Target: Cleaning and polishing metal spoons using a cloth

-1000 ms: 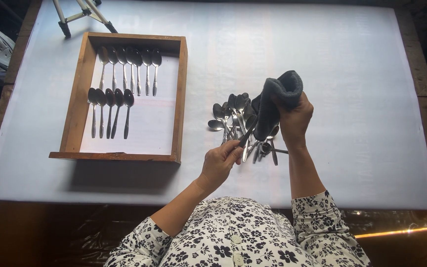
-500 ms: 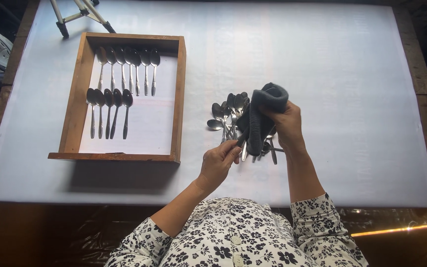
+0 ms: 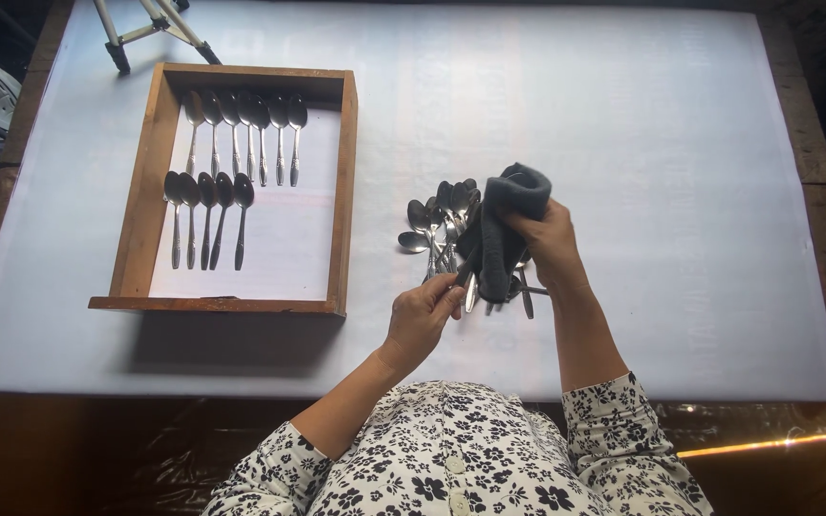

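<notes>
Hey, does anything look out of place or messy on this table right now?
Only the loose spoons: they lie crisscrossed in a heap on the white table, unlike the neat rows in the wooden tray.

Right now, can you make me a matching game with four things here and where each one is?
Things:
1. dark grey cloth
2. spoon handle
3. two tidy rows of spoons
4. loose heap of spoons

Places:
A. inside the wooden tray
B. on the white table cover
C. in the right hand
D. in the left hand

Pairs: 1-C, 2-D, 3-A, 4-B
</notes>
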